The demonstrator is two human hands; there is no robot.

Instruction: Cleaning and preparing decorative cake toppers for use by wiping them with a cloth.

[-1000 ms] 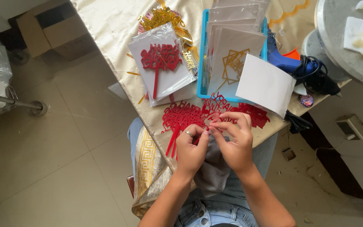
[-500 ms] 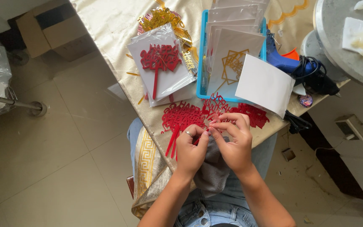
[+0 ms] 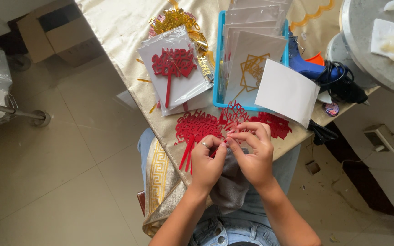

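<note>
— Anything different from a moment ago?

— Hardly. Both hands sit at the same spot over the table's near edge, and the fingers have barely shifted on the piece between them.

— What are the hands doing?

— The left hand (image 3: 207,160) is curled, thumb and forefinger pinched on a red cake topper (image 3: 231,115) at its lower end. The right hand (image 3: 252,152) is also curled, its fingertips (image 3: 231,136) pinching the same topper from the other side. Neither hand is open.

— And the topper itself?

— Thin, flat, bright red cut-out lettering on a stick. It lies just above the knuckles, at the front edge of the cream tablecloth (image 3: 124,32), among a pile of red toppers (image 3: 197,130).

— Around it?

— A blue tray (image 3: 218,68) of white cards behind it, a white card (image 3: 286,91) leaning over the tray's corner, a bagged red topper (image 3: 174,68) to the left, and a blue glue gun (image 3: 311,69) to the right.
</note>
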